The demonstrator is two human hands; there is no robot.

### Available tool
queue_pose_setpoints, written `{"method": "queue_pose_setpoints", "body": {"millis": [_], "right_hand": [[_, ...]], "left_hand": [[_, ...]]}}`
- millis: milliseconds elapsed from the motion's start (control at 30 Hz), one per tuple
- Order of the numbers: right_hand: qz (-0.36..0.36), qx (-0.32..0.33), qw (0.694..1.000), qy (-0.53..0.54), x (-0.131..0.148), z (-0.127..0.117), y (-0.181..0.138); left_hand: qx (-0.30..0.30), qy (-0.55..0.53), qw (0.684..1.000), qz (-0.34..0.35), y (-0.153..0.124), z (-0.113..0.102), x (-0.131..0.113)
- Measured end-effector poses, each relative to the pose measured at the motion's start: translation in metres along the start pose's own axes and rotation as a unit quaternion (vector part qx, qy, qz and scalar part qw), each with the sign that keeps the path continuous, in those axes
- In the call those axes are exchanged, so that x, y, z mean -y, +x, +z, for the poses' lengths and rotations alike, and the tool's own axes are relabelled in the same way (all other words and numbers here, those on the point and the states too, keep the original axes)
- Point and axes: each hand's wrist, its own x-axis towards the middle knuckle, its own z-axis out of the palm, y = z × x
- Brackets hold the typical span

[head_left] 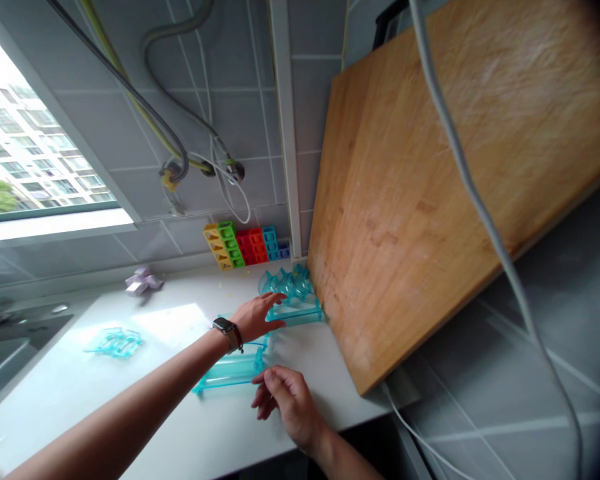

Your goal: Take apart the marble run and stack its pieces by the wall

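1. Taking our left hand [255, 317] as the clock's centre, twelve at the top of the view, its thumb and fingers are spread wide near the teal bar [300, 315] at three o'clock; we cannot tell whether they touch it.
2. Our right hand [293, 400], at five, is loosely curled with nothing visible in it, just beside the teal tray [233, 370] at seven.
3. Stretching our left fingers further could knock the teal pointed piece [295, 280], which stands close by towards two.
4. A shove towards three could jam the bar against the tilted wooden board [430, 200] and jostle both, being so near each other.
5. A snag from our right hand could drag the tray towards the near edge of the counter [230, 427], around six.
6. The board hems us in from two to four; the coloured row [245, 247] bounds us at twelve.
7. Our broadest room runs towards nine, past the loose teal piece [117, 342] and a lilac piece [144, 282], before the sink [35, 327].
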Motion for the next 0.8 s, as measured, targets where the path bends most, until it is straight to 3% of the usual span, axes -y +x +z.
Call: {"method": "queue_pose_setpoints", "body": {"millis": [333,800], "right_hand": [[0.008,-0.003,1.0,-0.006,0.003,0.0,-0.001],[0.007,0.002,1.0,-0.011,0.007,0.001,-0.002]], "left_hand": [[-0.058,-0.014,0.998,-0.026,-0.009,0.01,0.006],[-0.068,-0.026,0.997,-0.039,0.002,0.017,0.001]]}}
